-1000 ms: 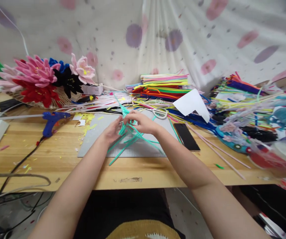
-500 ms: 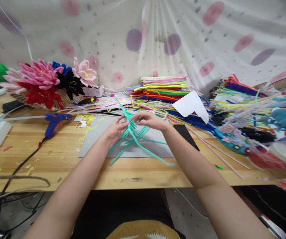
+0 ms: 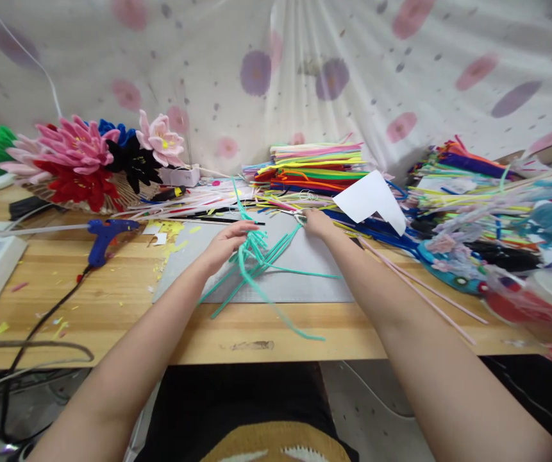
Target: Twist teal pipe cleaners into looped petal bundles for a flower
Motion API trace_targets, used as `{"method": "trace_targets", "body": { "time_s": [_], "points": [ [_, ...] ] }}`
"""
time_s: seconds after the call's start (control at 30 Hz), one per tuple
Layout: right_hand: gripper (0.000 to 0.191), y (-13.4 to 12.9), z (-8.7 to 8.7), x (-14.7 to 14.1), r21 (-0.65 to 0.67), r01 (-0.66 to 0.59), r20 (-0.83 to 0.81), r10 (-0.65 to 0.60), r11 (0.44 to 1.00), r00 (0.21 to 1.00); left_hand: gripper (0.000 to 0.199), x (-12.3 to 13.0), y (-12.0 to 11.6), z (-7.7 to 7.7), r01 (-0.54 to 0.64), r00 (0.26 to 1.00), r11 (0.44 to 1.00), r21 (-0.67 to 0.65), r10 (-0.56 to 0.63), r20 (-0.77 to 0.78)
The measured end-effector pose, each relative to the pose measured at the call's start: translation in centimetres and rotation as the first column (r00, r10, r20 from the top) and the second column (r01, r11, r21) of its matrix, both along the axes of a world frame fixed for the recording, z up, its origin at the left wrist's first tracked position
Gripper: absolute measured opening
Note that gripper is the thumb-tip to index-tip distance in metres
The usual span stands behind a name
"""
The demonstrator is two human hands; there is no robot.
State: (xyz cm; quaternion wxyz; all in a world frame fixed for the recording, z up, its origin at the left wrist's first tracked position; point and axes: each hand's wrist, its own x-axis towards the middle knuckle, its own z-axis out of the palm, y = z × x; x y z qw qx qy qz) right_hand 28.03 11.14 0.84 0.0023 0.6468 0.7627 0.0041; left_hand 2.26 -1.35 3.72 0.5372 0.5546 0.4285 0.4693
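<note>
My left hand (image 3: 230, 246) is closed on a bunch of teal pipe cleaners (image 3: 255, 242), short bent strands clustered near the fingertips and one long strand curving down past the mat's front edge. More straight teal pipe cleaners (image 3: 280, 249) lie underneath on the grey cutting mat (image 3: 299, 290). At the mat's back right, my right hand (image 3: 318, 224) has its fingers round the pale handles of a pair of scissors (image 3: 297, 214). The blades point left and are partly lost among the stems behind.
A blue glue gun (image 3: 105, 239) lies to the left with its cord. Fuzzy flowers (image 3: 81, 144) stand at the back left. Stacked coloured pipe cleaners (image 3: 317, 168) and a white paper piece (image 3: 372, 202) sit behind the mat. Plastic-wrapped supplies (image 3: 540, 276) crowd the right.
My right hand has left the teal bunch, moved right and taken hold of the scissors. My left hand keeps the bunch, whose long strand now hangs lower.
</note>
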Motion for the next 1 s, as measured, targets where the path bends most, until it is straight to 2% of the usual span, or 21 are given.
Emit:
{"method": "trace_targets", "body": {
  "time_s": [0.1, 0.2, 0.27, 0.37, 0.47, 0.53, 0.6, 0.67, 0.77, 0.83, 0.9, 0.97, 1.0],
  "points": [
    [0.038, 0.4, -0.2, -0.1, 0.019, 0.01, 0.009, -0.01, 1.0, 1.0, 0.021, -0.7, 0.2, 0.1, 0.176, 0.97, 0.977, 0.119, -0.151, -0.19],
    [0.036, 0.6, -0.2, -0.4, -0.013, 0.013, 0.061, -0.012, 1.0, 0.998, 0.016, -1.0, 0.2, 0.2, 0.296, 0.914, 0.935, 0.194, -0.217, -0.344],
    [0.036, 0.7, -0.1, -0.7, -0.019, 0.016, 0.081, -0.014, 1.0, 0.997, 0.014, -1.0, 0.2, 0.2, 0.343, 0.873, 0.909, 0.237, -0.215, -0.437],
    [0.038, 1.0, 0.3, -0.6, -0.023, 0.018, 0.092, -0.016, 1.0, 0.996, 0.008, -1.2, 0.7, 0.4, 0.361, 0.829, 0.876, 0.32, -0.145, -0.54],
    [0.039, 1.6, 0.6, 0.0, -0.014, 0.03, 0.086, -0.029, 0.999, 0.996, 0.007, -1.6, 1.6, 1.0, 0.284, 0.841, 0.88, 0.381, -0.037, -0.54],
    [0.041, 1.9, 0.6, 0.6, -0.01, 0.045, 0.086, -0.044, 0.999, 0.995, 0.012, -2.0, 2.1, 1.6, 0.127, 0.863, 0.92, 0.369, 0.081, -0.499],
    [0.042, 2.1, 0.3, 1.0, -0.018, 0.056, 0.101, -0.054, 0.998, 0.993, 0.013, -2.6, 2.6, 2.2, -0.013, 0.882, 0.936, 0.351, 0.176, -0.437],
    [0.04, 2.1, 0.1, 1.1, -0.022, 0.056, 0.122, -0.052, 0.998, 0.991, 0.013, -3.3, 3.0, 2.8, -0.082, 0.874, 0.905, 0.418, 0.267, -0.405],
    [0.038, 1.9, 0.2, 0.7, -0.013, 0.044, 0.147, -0.042, 0.999, 0.988, 0.012, -4.2, 2.9, 3.5, -0.151, 0.831, 0.821, 0.55, 0.407, -0.38],
    [0.039, 1.7, 0.9, 0.5, 0.004, 0.04, 0.154, -0.041, 0.999, 0.987, 0.011, -4.5, 2.6, 3.6, -0.211, 0.832, 0.825, 0.524, 0.433, -0.347],
    [0.039, 1.5, 2.0, 0.3, 0.009, 0.036, 0.169, -0.038, 0.999, 0.985, 0.011, -4.6, 2.2, 3.1, -0.249, 0.839, 0.861, 0.444, 0.421, -0.345],
    [0.039, 1.2, 3.3, 0.4, -0.025, 0.027, 0.199, -0.022, 0.999, 0.98, 0.011, -4.3, 1.8, 2.3, -0.211, 0.795, 0.874, 0.438, 0.414, -0.442],
    [0.039, 0.9, 4.0, 0.6, -0.053, 0.021, 0.211, -0.01, 0.998, 0.978, 0.011, -4.2, 1.6, 1.8, -0.178, 0.746, 0.873, 0.453, 0.42, -0.517]
  ]
}}
